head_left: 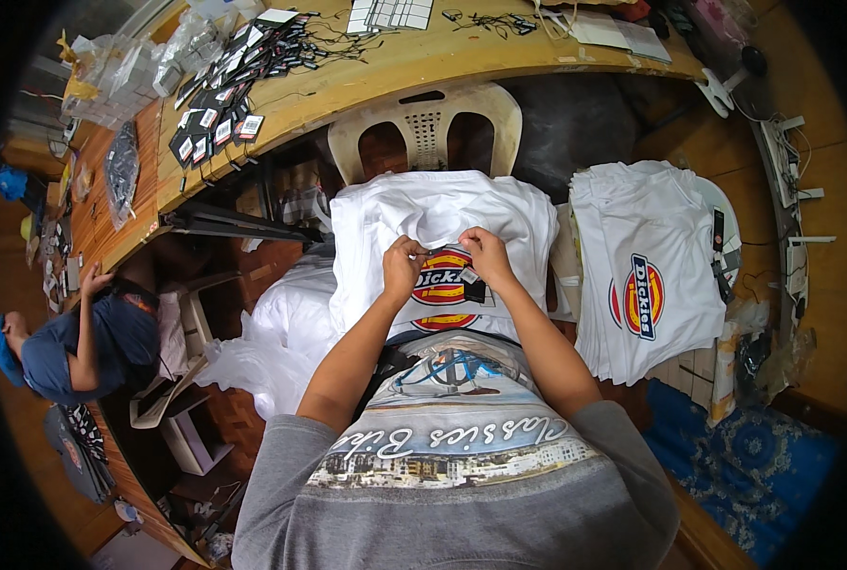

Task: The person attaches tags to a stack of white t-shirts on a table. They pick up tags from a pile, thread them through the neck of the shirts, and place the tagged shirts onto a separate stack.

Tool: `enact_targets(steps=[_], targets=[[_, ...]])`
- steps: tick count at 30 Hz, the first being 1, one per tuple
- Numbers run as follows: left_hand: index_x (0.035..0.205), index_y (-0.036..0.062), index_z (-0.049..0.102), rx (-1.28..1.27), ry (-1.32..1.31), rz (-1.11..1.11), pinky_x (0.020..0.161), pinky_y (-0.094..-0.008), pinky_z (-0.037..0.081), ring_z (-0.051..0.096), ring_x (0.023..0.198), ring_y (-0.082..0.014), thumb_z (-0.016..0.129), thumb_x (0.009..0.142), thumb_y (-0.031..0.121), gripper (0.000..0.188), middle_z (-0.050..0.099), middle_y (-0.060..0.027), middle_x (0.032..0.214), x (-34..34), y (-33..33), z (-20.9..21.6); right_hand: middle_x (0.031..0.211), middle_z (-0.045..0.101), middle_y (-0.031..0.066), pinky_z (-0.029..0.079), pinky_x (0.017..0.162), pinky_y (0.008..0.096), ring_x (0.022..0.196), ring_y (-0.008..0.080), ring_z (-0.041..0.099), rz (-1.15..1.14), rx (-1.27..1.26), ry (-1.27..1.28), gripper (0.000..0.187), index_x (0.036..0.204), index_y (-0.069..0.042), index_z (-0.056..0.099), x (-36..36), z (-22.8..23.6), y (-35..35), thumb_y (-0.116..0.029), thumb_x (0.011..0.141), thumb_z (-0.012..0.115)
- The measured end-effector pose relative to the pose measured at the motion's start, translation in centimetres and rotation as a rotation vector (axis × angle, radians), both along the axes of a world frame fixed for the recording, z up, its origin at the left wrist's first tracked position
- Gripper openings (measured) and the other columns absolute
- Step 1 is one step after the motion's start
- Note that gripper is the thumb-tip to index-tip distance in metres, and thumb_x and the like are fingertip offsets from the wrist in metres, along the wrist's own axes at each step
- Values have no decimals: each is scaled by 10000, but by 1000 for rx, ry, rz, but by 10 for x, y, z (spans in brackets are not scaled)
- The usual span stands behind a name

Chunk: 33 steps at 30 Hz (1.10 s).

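Observation:
A white T-shirt [518, 214] with a red, yellow and blue print lies on top of a pile in front of me. My left hand [404, 268] is closed in a pinch over the shirt's neck area, at a thin dark cord [429, 254]. My right hand [484, 255] pinches close by on the right, its fingertips a short way from the left ones. What sits between the right fingertips is too small to make out. Below that hand a black hang tag [476, 289] with a small white label lies over the print.
Another stack of white printed T-shirts [623, 228] is at the right. Behind the pile stands a cream plastic chair [427, 133]. Many black hang tags [216, 123] lie on the wooden table [367, 81]. Clear plastic [253, 366] bunches at the left, near a seated person [91, 332].

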<state>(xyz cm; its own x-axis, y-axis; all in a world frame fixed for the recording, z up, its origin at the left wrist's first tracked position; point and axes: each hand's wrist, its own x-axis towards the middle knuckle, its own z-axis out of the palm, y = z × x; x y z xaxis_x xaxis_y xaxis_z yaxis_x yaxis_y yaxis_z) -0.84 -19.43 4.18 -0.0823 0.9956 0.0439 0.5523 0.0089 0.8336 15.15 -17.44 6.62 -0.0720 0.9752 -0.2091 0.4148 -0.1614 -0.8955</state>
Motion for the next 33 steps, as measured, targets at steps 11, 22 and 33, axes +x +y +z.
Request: enact_targets(steps=[11,22,33], targets=[[617,-13,541,11,-14,-20,511,-275,398,523,550,-205,571,542,-63,95,499,-89,616,0,1,5,648,546,93,404,584,248,604,169,524,48,24,-31,72,737,-1,523,-9,-10,1,-40,703,473],[677,10,568,7,56,-156,553,-295,415,525,592,-239,559,590,-6,90,522,-118,633,4,3,-3,671,562,81,390,475,198,514,98,497,-8,-110,77,93,746,17,519,-2,-18,1,-7,722,433],[619,13,571,-5,293,-257,542,-328,407,498,572,-264,582,531,40,93,496,-114,615,5,7,-1,655,579,99,429,545,225,578,143,552,-15,-104,18,101,735,0,581,10,-25,-5,-9,676,501]])
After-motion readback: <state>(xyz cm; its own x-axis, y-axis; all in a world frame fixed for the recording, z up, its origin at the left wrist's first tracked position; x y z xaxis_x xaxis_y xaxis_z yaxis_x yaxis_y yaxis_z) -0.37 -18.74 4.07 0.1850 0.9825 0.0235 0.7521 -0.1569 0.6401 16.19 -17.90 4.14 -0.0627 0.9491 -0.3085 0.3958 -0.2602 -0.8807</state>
